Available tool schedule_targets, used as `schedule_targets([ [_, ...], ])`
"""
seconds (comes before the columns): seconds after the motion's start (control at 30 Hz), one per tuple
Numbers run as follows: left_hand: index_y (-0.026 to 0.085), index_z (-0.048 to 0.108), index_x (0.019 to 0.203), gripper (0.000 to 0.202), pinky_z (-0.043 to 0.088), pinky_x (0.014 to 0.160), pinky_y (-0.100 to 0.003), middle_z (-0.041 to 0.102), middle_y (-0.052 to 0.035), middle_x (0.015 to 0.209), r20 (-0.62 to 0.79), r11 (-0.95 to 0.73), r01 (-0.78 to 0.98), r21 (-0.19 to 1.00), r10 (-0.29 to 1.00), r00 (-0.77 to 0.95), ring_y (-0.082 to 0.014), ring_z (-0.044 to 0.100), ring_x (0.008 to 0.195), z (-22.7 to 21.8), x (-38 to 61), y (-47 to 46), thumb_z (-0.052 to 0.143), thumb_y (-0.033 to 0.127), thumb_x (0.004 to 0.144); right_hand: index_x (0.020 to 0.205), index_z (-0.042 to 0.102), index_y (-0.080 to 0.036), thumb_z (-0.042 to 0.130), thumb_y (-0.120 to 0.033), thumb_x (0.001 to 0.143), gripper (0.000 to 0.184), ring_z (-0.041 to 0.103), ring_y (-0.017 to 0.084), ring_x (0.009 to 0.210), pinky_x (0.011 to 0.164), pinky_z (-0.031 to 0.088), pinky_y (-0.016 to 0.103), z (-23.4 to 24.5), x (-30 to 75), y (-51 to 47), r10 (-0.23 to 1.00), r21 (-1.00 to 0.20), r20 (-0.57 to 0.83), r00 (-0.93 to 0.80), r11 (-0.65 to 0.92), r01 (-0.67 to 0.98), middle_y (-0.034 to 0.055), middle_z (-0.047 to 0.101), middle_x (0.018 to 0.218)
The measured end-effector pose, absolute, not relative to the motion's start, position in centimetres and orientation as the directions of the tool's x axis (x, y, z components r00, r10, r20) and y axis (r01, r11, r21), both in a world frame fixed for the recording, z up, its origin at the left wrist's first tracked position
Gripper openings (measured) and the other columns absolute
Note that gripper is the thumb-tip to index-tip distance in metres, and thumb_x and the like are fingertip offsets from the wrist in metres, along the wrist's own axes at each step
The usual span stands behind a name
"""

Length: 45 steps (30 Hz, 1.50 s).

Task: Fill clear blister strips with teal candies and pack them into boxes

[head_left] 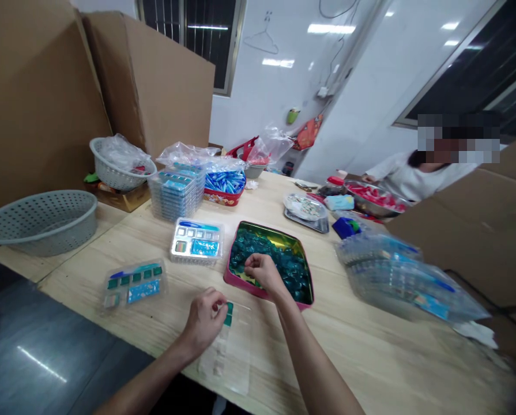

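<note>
My left hand (206,320) rests curled on a clear plastic tray (232,351) at the table's front edge, its fingertips pinched at small teal squares (229,314) set in the tray's compartments. My right hand (262,271) reaches into a pink-rimmed tin (236,281) full of teal pieces (287,262), with the fingers closed in a pinch on pieces I cannot single out. A filled clear tray (134,282) lies to the left. Another filled tray (197,241) sits behind it.
A grey colander basket (41,222) and a white basket (119,164) stand at left, a stack of packed trays (175,193) behind. A heap of empty clear trays (405,276) lies at right. Another person (413,173) sits at the far right. Cardboard boxes (149,80) line the back.
</note>
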State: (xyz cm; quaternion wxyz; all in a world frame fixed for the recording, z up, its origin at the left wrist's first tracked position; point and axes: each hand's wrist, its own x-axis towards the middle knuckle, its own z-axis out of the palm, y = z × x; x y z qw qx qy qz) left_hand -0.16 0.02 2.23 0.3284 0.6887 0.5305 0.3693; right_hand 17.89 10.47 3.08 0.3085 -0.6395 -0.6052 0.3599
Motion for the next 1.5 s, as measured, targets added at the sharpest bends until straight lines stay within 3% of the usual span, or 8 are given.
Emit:
schedule_targets([
  [0.1,0.015,0.061,0.067,0.008,0.039,0.057,-0.023,0.059,-0.0017,0.067,0.099,-0.119,0.318,0.940,0.992,0.079,-0.0129,0.054,0.061,2.5,0.0,1.0,0.055,0.016,0.072,0.061,0.055,-0.017,0.062,-0.017,0.059,0.007,0.055,0.012,0.046,0.048,0.043,0.022,3.9,18.1,9.5,0.997,-0.896,-0.079,-0.023,-0.060,0.439,-0.0028,0.057,0.049],
  [0.2,0.013,0.064,0.077,0.013,0.043,0.058,-0.024,0.063,-0.0039,0.072,-0.078,0.080,-0.067,0.995,0.996,0.033,-0.0147,0.058,0.066,3.0,0.4,1.7,0.061,0.024,0.070,0.063,0.055,-0.017,0.068,-0.023,0.058,0.016,0.054,0.010,0.048,0.050,0.044,0.022,5.2,17.8,7.9,0.994,-0.981,-0.057,-0.097,-0.037,0.191,-0.0027,0.059,0.052],
  [0.3,0.011,0.064,0.087,0.029,0.046,0.064,-0.027,0.066,-0.0073,0.079,-0.218,0.280,-0.444,0.851,0.958,0.185,-0.0162,0.062,0.070,3.7,0.6,2.0,0.069,0.031,0.067,0.064,0.059,-0.016,0.077,-0.024,0.055,0.022,0.054,0.009,0.049,0.050,0.044,0.022,6.0,17.3,5.5,0.978,-0.995,-0.056,-0.199,-0.072,-0.072,-0.0018,0.062,0.056],
  [0.4,0.009,0.065,0.080,0.029,0.045,0.062,-0.026,0.066,-0.0061,0.071,-0.239,0.387,-0.533,0.752,0.915,0.325,-0.0134,0.061,0.061,3.9,0.4,1.8,0.076,0.026,0.060,0.064,0.061,-0.016,0.080,-0.024,0.055,0.023,0.054,0.009,0.049,0.050,0.044,0.022,5.7,16.8,3.2,0.966,-0.982,-0.075,-0.247,-0.114,-0.149,-0.0013,0.063,0.058],
  [0.83,0.009,0.064,0.071,0.030,0.041,0.053,-0.023,0.065,-0.0025,0.059,-0.374,0.501,-0.420,0.757,0.859,0.351,-0.0107,0.058,0.051,3.8,-0.9,-0.9,0.082,0.024,0.052,0.071,0.060,-0.017,0.080,-0.028,0.059,0.026,0.060,0.011,0.050,0.050,0.048,0.021,1.2,14.9,-1.1,0.954,-0.920,-0.184,-0.236,-0.252,-0.302,-0.0004,0.066,0.060],
  [1.2,0.011,0.067,0.065,0.016,0.036,0.048,-0.020,0.062,0.0002,0.052,-0.308,0.396,-0.307,0.865,0.904,0.297,-0.0081,0.052,0.047,2.6,-1.0,0.0,0.069,0.012,0.049,0.073,0.060,-0.017,0.080,-0.031,0.059,0.028,0.060,0.011,0.054,0.052,0.049,0.022,1.7,15.3,-1.3,0.955,-0.927,-0.206,-0.215,-0.261,-0.269,-0.0007,0.064,0.062],
  [1.33,0.011,0.068,0.065,0.015,0.033,0.044,-0.019,0.059,0.0023,0.049,-0.277,0.323,-0.107,0.940,0.909,0.310,-0.0068,0.045,0.042,1.9,-1.3,0.0,0.063,0.013,0.051,0.068,0.057,-0.016,0.077,-0.025,0.059,0.024,0.054,0.009,0.048,0.049,0.043,0.020,1.5,15.3,-1.6,0.945,-0.940,-0.220,-0.242,-0.272,-0.207,-0.0033,0.060,0.056],
  [1.5,0.014,0.069,0.063,0.020,0.036,0.052,-0.022,0.063,-0.0017,0.057,-0.128,-0.011,0.416,0.909,0.944,0.304,-0.0125,0.053,0.054,1.2,-1.4,-0.9,0.050,0.007,0.059,0.063,0.052,-0.018,0.065,-0.018,0.060,0.013,0.051,0.010,0.044,0.045,0.038,0.020,0.1,14.8,-2.5,0.932,-0.959,-0.279,-0.230,-0.283,0.016,-0.0049,0.054,0.050],
])
